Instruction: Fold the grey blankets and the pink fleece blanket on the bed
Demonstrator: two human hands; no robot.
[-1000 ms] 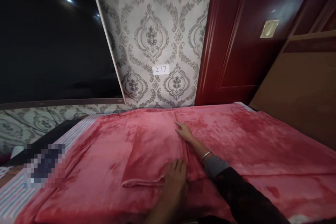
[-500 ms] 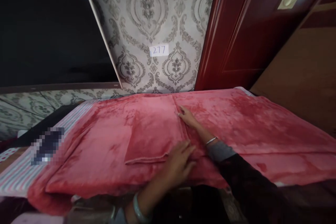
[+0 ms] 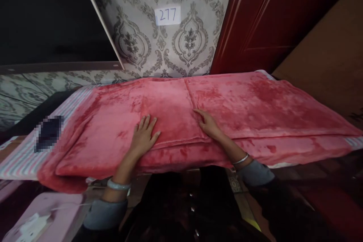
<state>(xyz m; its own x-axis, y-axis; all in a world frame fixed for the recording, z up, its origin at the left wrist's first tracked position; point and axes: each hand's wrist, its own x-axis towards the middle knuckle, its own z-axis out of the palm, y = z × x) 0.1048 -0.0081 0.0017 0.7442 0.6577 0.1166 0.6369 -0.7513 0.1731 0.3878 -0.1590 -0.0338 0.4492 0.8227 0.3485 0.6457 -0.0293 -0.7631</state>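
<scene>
A folded piece of pink-red plush cloth lies flat on a larger plush blanket of the same colour. My left hand rests palm down on the left part of the folded piece, its fingers spread. At the piece's right edge is my right hand, with the index finger stretched along the edge and the other fingers partly curled out of sight. Nothing shows in its grasp.
A striped sheet shows under the blanket at the left, with a blurred dark object on it. A large black screen hangs behind. A dark red door stands at the back right. A pink stool is below left.
My left hand has moved left and away from me, from the near edge onto the folded cloth, which now lies flatter in front. My right hand stays near the right edge. The view has tilted down.
</scene>
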